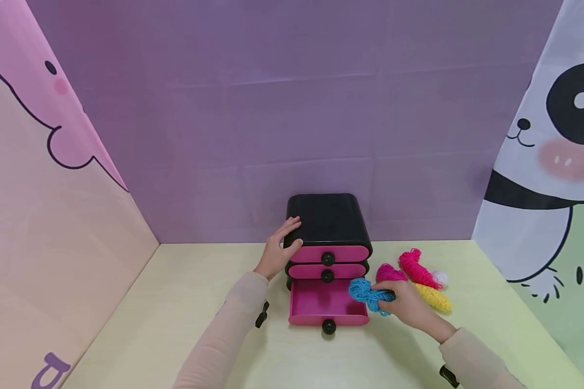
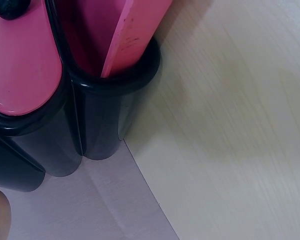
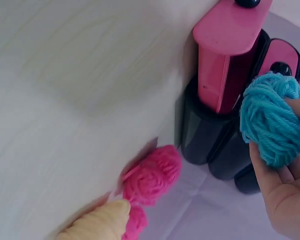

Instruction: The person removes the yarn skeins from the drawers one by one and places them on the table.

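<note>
A small black cabinet (image 1: 328, 216) with pink drawers stands against the back wall. Its bottom drawer (image 1: 321, 320) is pulled out, and no item shows inside it. My left hand (image 1: 275, 252) rests on the cabinet's upper left edge, fingers extended; only a fingertip shows in the left wrist view. With my right hand (image 1: 409, 305) I grip a blue yarn skein (image 1: 365, 294) between thumb and fingers, at the right side of the pulled-out drawer. The same blue skein (image 3: 272, 120) hangs before the drawer fronts in the right wrist view.
Right of the cabinet lie a magenta yarn bundle (image 1: 389, 272), a red-pink skein (image 1: 416, 267), a yellow skein (image 1: 434, 297) and a white ball (image 1: 440, 279). A purple cloth wall (image 1: 253, 135) rises behind the pale table (image 1: 199, 286). Printed panels stand on both sides.
</note>
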